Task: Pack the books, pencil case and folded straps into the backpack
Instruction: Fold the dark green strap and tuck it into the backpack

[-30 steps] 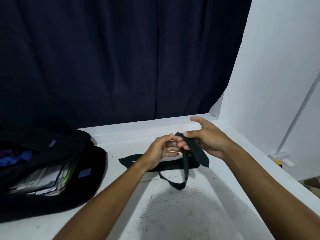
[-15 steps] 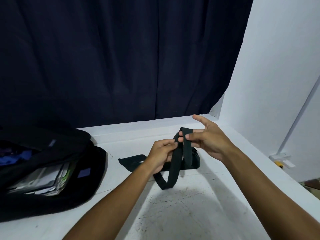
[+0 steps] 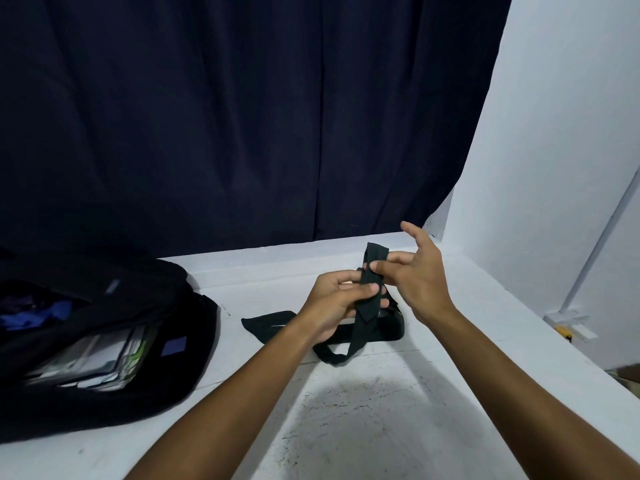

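Head view: I am watching both hands [image 3: 372, 289] pinching the upright strap [image 3: 371, 271], with the backpack [image 3: 104, 358] lying open, nearer the left hand [image 3: 337, 299].

- Strap [image 3: 367, 299], between both hands: black.
- Backpack [image 3: 145, 386], left of left hand: black, blue lining, pale book edges with green.
- Curtain [image 3: 242, 116], beyond hands: navy.
- Surface [image 3: 363, 427], beneath hands: white, dark-speckled.
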`<state>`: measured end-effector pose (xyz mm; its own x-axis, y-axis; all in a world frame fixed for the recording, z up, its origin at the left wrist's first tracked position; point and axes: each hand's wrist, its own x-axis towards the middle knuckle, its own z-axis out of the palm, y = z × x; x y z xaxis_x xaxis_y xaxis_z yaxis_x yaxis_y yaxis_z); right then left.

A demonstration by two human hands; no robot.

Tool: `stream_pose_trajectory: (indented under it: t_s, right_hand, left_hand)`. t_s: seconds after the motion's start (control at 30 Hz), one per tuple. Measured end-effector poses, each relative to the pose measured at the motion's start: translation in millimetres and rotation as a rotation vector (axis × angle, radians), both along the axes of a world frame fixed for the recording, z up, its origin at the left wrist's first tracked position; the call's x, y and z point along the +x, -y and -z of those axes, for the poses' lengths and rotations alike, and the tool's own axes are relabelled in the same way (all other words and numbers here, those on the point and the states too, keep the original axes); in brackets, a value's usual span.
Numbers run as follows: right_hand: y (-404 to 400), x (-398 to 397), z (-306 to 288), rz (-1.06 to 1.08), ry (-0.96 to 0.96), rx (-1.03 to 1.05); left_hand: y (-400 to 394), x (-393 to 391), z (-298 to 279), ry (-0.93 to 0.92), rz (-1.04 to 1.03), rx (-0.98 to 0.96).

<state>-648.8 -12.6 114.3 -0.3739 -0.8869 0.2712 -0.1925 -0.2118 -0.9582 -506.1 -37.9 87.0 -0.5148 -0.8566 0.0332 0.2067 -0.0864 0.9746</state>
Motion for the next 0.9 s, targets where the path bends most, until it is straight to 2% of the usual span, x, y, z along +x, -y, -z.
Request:
stream_pose_trajectory:
  t_s: [0.07,0.2,0.27,0.37,0.4,0.57,0.9]
  right_hand:
    - [-1.2,2.5,-1.6,0.031,-0.076,-0.010]
    - [-10.9,7.0,-6.6,0.226,-0.341,-0.112]
    - [-14.1,6.2,-9.7,0.188,-0.230,-0.001]
    - [-16.4,2.7,-16.6,-0.145,0.195,0.256]
    - [-15.5,1.2,-17.3,-0.222,0.258,0.284]
    - [-10.6,-3.2,-24.6,-0.195,0.299,0.211]
    - [-9.6,-7.9,-34.5,-0.250,0.196,0.243]
  left_hand:
    - [-1.8,-0.9,0.9,0.021,-0.036,-0.025]
    - [-4.4,-1.5,2.5,0.013,-0.090,-0.049]
    - [-5.4,-0.1,0.3,0.004,-0.096,-0.067]
    - [-8.2,-0.2,-4.0,0.016,-0.076,-0.109]
    - [-9.6,-0.7,-5.0,0.019,-0.069,-0.116]
    - [-14.1,-2.0,-4.5,0.035,-0.066,-0.093]
    - [-15.2,1.1,0.2,0.045,-0.072,0.000]
